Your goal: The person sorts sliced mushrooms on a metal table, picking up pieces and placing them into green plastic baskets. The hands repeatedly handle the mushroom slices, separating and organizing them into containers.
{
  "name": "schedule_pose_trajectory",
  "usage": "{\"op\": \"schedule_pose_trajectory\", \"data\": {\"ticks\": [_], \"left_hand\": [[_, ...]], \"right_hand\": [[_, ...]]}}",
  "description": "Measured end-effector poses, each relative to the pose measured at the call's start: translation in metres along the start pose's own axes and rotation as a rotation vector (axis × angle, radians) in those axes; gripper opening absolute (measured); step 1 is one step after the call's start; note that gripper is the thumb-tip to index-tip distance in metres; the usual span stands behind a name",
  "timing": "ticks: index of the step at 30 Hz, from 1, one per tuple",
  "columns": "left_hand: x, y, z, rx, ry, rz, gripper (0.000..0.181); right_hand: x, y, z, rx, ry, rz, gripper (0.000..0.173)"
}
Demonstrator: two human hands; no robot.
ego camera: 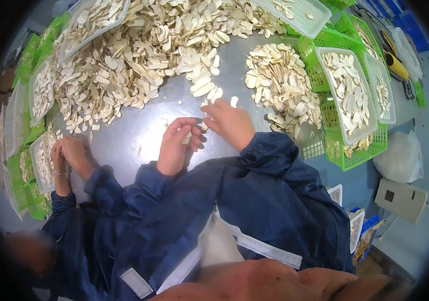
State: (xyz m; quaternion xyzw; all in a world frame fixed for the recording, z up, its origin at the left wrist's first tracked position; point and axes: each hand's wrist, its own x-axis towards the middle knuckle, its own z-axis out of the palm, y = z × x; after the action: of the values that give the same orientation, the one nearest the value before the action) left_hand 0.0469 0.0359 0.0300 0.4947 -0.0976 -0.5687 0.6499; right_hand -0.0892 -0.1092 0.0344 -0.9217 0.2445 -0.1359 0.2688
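A large heap of pale dried slices point(124, 67), some long and oval, covers the far part of the metal table point(139, 128). My left hand point(179, 143) is over the bare metal near me, its fingers curled around a few pale slices point(187, 138). Close to its fingertips, my right hand point(229, 122) is palm down at the near end of a trail of slices point(203, 84) from the heap. Its fingertips are at small pieces; whether it grips one I cannot tell. A second pile of slices point(284, 84) lies to the right of my right hand.
Green plastic baskets point(344, 161) and translucent trays of slices point(372, 124) line the right edge. More baskets point(24, 184) and trays point(35, 150) stand at the left, beside a co-worker's hands point(73, 152). Another tray point(122, 19) rests on the heap. A plastic bag point(399, 158) is at the right.
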Motion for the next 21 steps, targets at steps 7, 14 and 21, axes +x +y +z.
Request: {"op": "schedule_pose_trajectory", "data": {"ticks": [7,14,21], "left_hand": [[0.003,0.004,0.008,0.065,-0.070,-0.076,0.040],[0.010,-0.005,0.021,0.041,-0.264,-0.176,0.040],[0.001,0.000,0.012,-0.010,-0.110,-0.112,0.025]], "right_hand": [[-0.022,0.030,-0.024,0.171,0.056,0.019,0.019],[0.028,0.041,-0.025,0.040,0.146,0.024,0.023],[0.028,0.059,-0.012,0.026,0.067,0.028,0.025]]}}
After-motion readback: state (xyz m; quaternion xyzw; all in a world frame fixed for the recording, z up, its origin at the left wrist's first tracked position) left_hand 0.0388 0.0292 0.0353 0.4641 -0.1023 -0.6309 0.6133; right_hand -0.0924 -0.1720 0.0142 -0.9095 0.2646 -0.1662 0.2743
